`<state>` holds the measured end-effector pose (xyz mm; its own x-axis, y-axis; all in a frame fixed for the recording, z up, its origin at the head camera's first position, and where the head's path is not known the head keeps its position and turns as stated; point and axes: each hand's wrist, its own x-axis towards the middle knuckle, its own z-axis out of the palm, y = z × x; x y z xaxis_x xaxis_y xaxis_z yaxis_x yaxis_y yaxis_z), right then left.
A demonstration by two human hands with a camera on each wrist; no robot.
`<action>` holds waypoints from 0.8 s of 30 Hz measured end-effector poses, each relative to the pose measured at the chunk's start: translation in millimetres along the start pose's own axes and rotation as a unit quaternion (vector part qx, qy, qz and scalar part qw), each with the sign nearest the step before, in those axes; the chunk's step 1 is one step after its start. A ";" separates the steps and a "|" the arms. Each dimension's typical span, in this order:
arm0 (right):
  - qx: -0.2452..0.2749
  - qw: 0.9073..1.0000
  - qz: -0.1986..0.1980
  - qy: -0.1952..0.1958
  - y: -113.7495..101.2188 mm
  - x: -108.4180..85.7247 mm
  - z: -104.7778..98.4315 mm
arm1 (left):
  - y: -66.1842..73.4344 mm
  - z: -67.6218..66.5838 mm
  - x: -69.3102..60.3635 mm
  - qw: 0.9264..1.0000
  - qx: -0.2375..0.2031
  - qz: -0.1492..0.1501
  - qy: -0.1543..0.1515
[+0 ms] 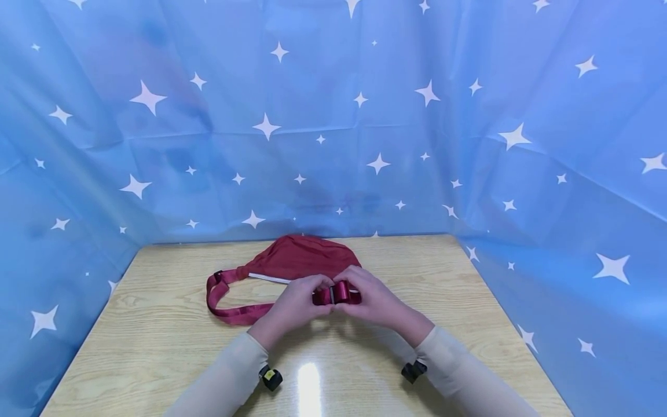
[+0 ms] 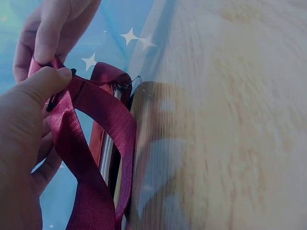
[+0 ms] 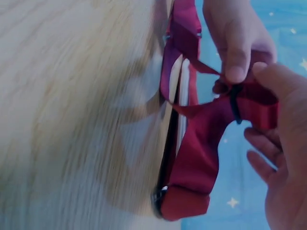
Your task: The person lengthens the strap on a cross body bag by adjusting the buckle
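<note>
Lying crosswise — red bag, strap looping left

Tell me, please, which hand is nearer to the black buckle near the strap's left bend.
Left. The left hand is to the right of that black buckle; the right hand is farther right.

Bag on table, strap slider apparently in front
</note>
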<state>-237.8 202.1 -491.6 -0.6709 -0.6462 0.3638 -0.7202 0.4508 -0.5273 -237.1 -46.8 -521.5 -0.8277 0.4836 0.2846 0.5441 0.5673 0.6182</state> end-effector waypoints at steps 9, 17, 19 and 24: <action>0.131 0.989 0.058 0.022 -4.4 2.0 2.4 | -6.5 0.2 -1.4 1.000 -0.021 -0.004 -0.001; 0.099 0.992 0.073 -0.002 -4.4 1.5 -6.6 | -7.9 -1.7 -3.6 1.000 -0.027 -0.007 -0.002; 0.018 0.999 0.037 -0.010 -6.0 5.3 -7.5 | -7.7 -2.2 -4.0 1.000 -0.023 -0.004 -0.003; -0.073 0.997 -0.007 0.000 -10.6 11.6 -4.4 | -6.9 -3.1 -3.9 1.000 -0.016 0.002 -0.002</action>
<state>-238.7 192.5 -478.4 -0.6599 -0.6538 0.3703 -0.7481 0.5261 -0.4044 -238.0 -54.6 -524.6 -0.8250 0.4883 0.2844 0.5426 0.5439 0.6401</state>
